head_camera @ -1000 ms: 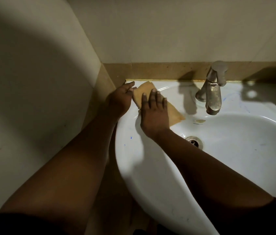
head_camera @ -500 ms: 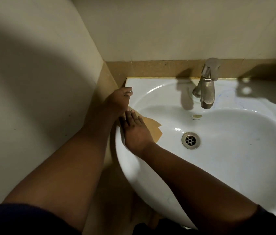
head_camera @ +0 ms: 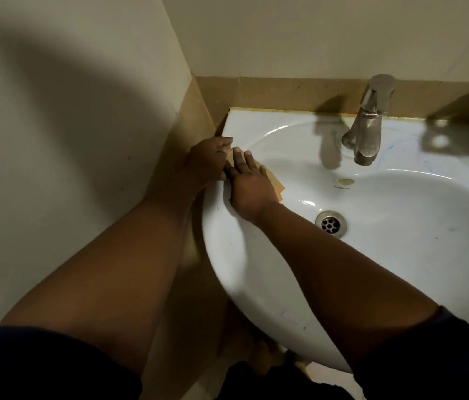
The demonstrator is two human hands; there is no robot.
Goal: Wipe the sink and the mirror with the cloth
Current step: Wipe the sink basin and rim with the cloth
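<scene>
Head view: looking down on a white sink [head_camera: 256,284] set in a wall corner, both bare forearms reaching in from the bottom of the picture.
Right hand: the right hand [head_camera: 249,189] lies flat with fingers spread, palm down on the cloth [head_camera: 362,184], pressing it against the sink's left rim and inner slope; it is not curled around anything.
Left hand: the left hand [head_camera: 208,161] rests on the outer left edge of the sink, just beside the right hand and touching it at the fingers; its fingers bend loosely over the rim, and whether they pinch a corner of the cloth cannot be told.
Cloth: tan, folded flat, mostly hidden under the right hand, with one corner showing toward the basin and a small bit showing between the two hands.
Sink: the bowl is glossy with faint bluish marks near the back rim; a metal drain [head_camera: 331,222] sits in the bottom, well apart from the cloth.
Tap: a metal tap [head_camera: 367,122] stands upright on the back rim, to the right of both hands.
Surroundings: pale wall [head_camera: 69,140] on the left and behind, with a brown strip [head_camera: 285,93] along the back edge of the sink.
Sleeves: dark sleeves [head_camera: 40,368] cover both upper arms at the bottom edge.
</scene>
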